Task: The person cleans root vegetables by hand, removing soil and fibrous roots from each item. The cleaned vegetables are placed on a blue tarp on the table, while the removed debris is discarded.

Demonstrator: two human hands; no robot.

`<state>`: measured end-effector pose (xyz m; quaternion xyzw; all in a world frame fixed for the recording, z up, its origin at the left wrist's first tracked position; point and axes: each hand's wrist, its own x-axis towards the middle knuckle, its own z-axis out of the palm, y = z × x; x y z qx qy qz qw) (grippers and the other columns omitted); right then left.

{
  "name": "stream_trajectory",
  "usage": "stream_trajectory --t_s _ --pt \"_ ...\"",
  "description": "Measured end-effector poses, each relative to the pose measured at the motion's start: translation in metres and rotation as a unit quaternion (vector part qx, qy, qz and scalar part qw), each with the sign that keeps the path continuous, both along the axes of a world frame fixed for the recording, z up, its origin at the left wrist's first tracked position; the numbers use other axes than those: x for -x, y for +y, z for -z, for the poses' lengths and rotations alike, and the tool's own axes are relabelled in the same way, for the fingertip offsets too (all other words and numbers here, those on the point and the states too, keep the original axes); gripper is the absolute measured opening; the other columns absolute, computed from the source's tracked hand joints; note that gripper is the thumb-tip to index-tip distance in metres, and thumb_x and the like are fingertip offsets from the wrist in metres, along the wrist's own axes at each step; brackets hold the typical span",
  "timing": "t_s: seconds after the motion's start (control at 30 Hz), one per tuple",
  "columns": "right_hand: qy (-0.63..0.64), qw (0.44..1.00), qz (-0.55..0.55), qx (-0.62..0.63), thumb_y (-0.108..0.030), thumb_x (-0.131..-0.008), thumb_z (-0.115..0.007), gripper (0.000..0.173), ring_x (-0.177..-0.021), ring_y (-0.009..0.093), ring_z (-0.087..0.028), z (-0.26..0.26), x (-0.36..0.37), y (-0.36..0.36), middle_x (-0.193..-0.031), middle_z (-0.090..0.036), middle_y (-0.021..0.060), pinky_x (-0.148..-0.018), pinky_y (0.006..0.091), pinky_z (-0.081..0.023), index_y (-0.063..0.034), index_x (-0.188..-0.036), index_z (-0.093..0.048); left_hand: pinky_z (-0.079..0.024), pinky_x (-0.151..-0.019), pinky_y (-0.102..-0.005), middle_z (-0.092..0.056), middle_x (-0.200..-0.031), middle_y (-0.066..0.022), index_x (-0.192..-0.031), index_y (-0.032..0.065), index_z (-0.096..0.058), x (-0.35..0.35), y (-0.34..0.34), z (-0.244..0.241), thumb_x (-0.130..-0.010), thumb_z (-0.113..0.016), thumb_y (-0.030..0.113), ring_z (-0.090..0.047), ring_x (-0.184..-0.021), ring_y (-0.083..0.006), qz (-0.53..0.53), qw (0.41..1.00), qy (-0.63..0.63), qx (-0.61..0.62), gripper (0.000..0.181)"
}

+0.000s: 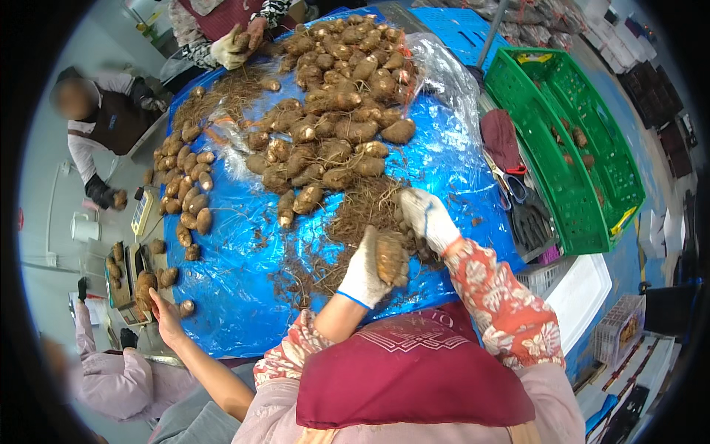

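Observation:
My left hand [361, 275], in a white knit glove with a blue cuff edge, grips a brown hairy taro corm [391, 258] close to my apron. Just above it is my right hand [426, 217], also gloved, its fingers curled over a heap of loose root fibres [369, 208]. Whether those fingers hold anything is hidden. Beyond my hands, a large pile of taro corms [333, 116] covers the middle of the blue plastic sheet [233, 299]. Smoother, trimmed-looking corms [191, 191] lie along the sheet's left side.
At right stands a green plastic crate [546, 150] holding a few corms, beside scissors [507, 180] and a dark glove [530, 219]. A co-worker's bare hand [166, 319] holds a corm by a scale [130, 313]. Other people work at the far side and left.

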<state>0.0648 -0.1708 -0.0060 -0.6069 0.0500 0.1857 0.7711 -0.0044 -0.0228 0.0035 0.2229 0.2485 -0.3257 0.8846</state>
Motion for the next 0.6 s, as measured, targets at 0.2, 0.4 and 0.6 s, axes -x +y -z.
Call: stream_trajectory --t_s 0.2,0.4,0.6 --pt "-0.408 0.868 -0.003 0.283 -0.01 -0.084 -0.05 0.031 -0.1 0.025 -0.054 -0.033 0.065 0.035 -0.096 -0.059 0.0135 -0.087 0.0367 -0.042 -0.0001 -0.112 -0.053 -0.043 -0.087 -0.0369 -0.055 -0.107 -0.0057 -0.112 0.0084 -0.049 0.004 -0.007 0.031 -0.093 -0.035 0.043 -0.051 -0.101 -0.02 -0.128 0.984 -0.126 -0.015 0.041" --pt "-0.113 0.98 0.013 0.165 -0.015 -0.086 -0.047 0.018 -0.071 0.02 -0.058 0.027 0.016 0.028 -0.077 -0.06 0.0115 -0.062 0.0297 -0.045 -0.0013 -0.089 -0.059 -0.042 -0.035 -0.0287 -0.058 -0.07 -0.0115 -0.092 0.0076 -0.052 0.003 -0.009 -0.005 -0.087 -0.044 0.05 -0.055 -0.05 -0.0234 -0.042 0.996 0.035 -0.075 0.043" --pt "-0.117 0.99 0.069 0.018 -0.021 -0.084 -0.053 0.023 -0.08 0.024 -0.057 0.013 0.006 0.005 -0.089 -0.058 0.0111 -0.07 0.0343 -0.047 -0.0048 -0.1 -0.057 -0.05 -0.053 -0.0409 -0.06 -0.092 -0.0142 -0.107 0.0077 -0.051 -0.004 0.007 -0.002 -0.084 -0.041 0.059 -0.059 -0.07 -0.0284 -0.054 0.993 0.013 0.107 0.057"
